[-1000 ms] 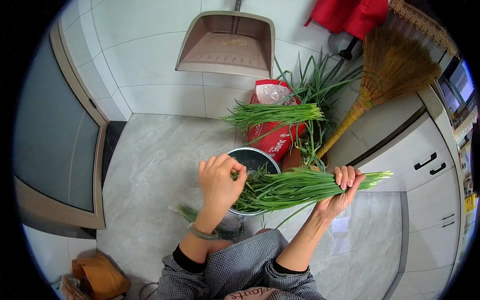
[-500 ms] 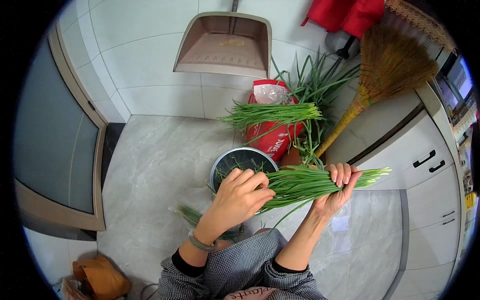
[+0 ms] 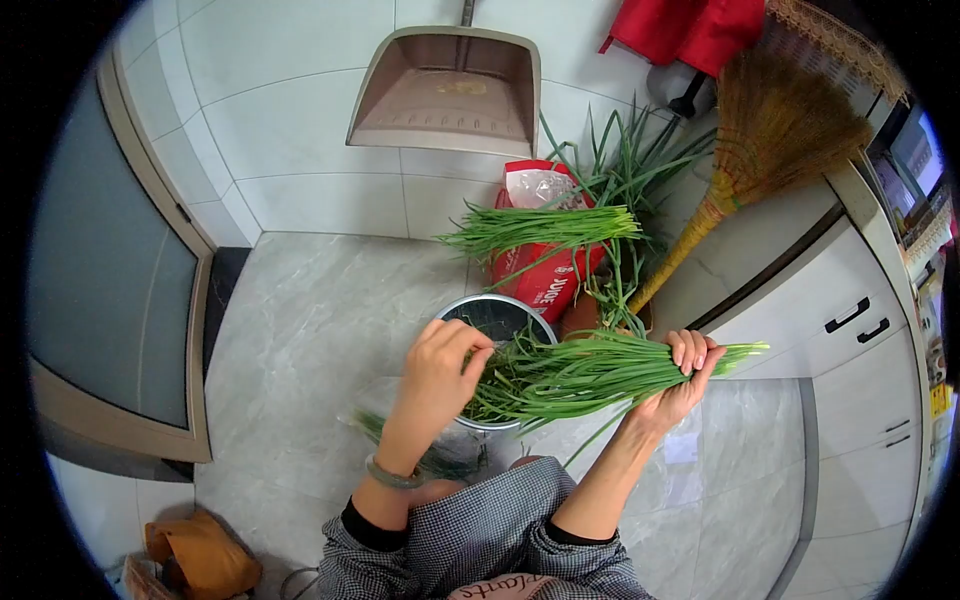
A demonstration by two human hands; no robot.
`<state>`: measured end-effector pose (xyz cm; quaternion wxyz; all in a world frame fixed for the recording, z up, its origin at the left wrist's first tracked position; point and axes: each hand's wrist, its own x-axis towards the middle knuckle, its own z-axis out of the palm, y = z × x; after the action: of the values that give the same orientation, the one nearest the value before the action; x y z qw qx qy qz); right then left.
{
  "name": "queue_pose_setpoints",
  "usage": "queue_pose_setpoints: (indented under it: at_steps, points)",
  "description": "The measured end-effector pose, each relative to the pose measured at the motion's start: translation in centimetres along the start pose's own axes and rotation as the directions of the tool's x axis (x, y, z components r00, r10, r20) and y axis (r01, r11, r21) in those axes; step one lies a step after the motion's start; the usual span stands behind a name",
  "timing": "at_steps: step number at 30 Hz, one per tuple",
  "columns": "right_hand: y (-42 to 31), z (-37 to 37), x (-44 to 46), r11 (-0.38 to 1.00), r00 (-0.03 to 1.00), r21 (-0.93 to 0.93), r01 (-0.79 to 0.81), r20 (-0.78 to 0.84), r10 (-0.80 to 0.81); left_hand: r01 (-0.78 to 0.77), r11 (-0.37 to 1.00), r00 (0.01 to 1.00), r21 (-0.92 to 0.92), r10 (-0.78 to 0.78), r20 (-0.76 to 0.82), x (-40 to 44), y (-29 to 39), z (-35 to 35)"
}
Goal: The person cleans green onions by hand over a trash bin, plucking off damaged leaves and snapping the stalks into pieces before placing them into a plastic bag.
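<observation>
A bunch of garlic chives (image 3: pixel 610 375) lies sideways in my right hand (image 3: pixel 683 385), whose fingers are wrapped round it near the pale cut ends. The leafy tips spread leftward over a round bin (image 3: pixel 545 325) with a grey rim. My left hand (image 3: pixel 440 362) is over the bin's left side, just left of the tips, with its fingers curled and pinched together. Whatever the pinch holds is too small or hidden to make out. Trimmed green bits show in the bin below.
A second bundle of chives (image 3: pixel 545 228) rests on a red bag (image 3: pixel 535 270) behind the bin. Beside it are a potted green plant (image 3: pixel 640 165) and a straw broom (image 3: pixel 785 130). A dustpan (image 3: pixel 445 95) hangs on the wall. A clear plastic bag with greens (image 3: pixel 455 455) lies near my knees.
My left hand has moved left, away from the chive tips, and now pinches clear of the bunch. The tips look looser and more spread. My right hand keeps its hold.
</observation>
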<state>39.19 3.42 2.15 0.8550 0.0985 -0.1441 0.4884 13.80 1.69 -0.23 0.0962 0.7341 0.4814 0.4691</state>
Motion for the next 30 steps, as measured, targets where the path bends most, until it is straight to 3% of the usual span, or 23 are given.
queue_pose_setpoints:
  at_steps: [2,6,8,11,13,15,23,30]
  points:
    - [-0.2,-0.4,0.1,0.99,0.999,0.138,-0.034,-0.033,0.038,0.12,0.991,0.992,0.051,-0.122,0.044,-0.2,-0.6,0.0]
    - [-0.6,-1.3,0.3,0.976,0.995,0.21,-0.057,-0.063,0.072,0.023,0.999,0.998,-0.04,-0.025,-0.058,-0.1,-0.5,0.7]
    - [-0.7,-1.4,0.3,0.951,0.991,0.295,-0.088,-0.074,0.115,0.186,0.937,0.983,-0.297,-0.175,0.064,0.5,1.6,-0.6]
    - [-0.8,-1.8,0.4,0.926,0.989,0.364,-0.097,-0.071,0.131,0.124,0.91,0.992,-0.395,-0.108,0.062,0.3,2.6,-1.6]
    - [-0.7,-1.8,0.4,0.92,0.988,0.381,-0.096,-0.078,0.136,0.085,0.911,0.996,-0.403,-0.064,0.067,0.5,3.5,-2.7]
    - [-0.7,-1.9,0.3,0.913,0.986,0.397,-0.095,-0.086,0.14,-0.048,0.922,0.997,-0.384,0.068,0.039,0.4,4.2,-3.5]
    - [-0.6,-2.2,0.3,0.89,0.983,0.437,-0.132,-0.054,0.173,-0.128,0.938,0.989,-0.323,0.146,0.032,-0.1,4.4,-2.4]
    - [-0.6,-1.5,0.3,0.847,0.979,0.504,-0.168,-0.017,0.204,-0.157,0.958,0.987,-0.239,0.144,-0.071,0.1,4.5,-1.6]
